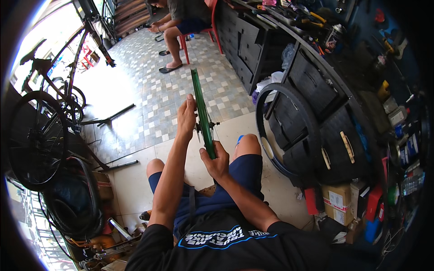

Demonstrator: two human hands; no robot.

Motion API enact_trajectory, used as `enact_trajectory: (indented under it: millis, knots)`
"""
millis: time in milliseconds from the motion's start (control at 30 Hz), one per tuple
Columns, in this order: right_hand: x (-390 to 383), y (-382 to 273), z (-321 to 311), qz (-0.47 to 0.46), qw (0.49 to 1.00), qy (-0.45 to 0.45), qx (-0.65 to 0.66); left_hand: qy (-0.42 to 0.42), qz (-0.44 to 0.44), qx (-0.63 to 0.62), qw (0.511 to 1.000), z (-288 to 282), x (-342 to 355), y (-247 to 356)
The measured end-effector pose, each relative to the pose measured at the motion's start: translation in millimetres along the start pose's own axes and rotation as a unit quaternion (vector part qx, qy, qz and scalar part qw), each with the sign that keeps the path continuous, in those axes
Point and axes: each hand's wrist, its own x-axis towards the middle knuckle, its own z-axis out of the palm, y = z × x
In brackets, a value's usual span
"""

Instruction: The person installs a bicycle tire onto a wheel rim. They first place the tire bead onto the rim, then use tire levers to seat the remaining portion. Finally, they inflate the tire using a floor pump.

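A bicycle wheel with a green rim (202, 108) and no tyre on it stands nearly edge-on in front of me, above my knees. Its hub axle (216, 123) and some spokes show beside the rim. My right hand (216, 161) is closed round the near end of the rim, thumb on the left side. Along the wheel's left side lies my left hand (186, 118), fingers stretched out and pointing away from me. Its fingertips are close against the wheel; whether they press on it is hard to see.
A black tyre (289, 169) leans on dark cabinets (312, 86) at my right. Tools crowd the bench above. Bicycles (38, 131) stand at the left, near a metal stand leg (120, 114) on the floor. Ahead, another person sits on a red chair (217, 31). Boxes (337, 203) lie at lower right.
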Motion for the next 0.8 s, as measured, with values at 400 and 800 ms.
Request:
enact_trajectory:
  millis: [400, 800]
  knots:
    - [-13.3, 45.4, -36.5, -0.088, 0.995, 0.010, -0.036, 0.029, -0.026, 0.044, 0.998, 38.9, 29.2, 42.3]
    - [-16.4, 58.4, -154.5, -0.068, 0.989, 0.025, -0.130, 0.165, 0.059, 0.179, 0.968, -1.9, 27.2, -24.4]
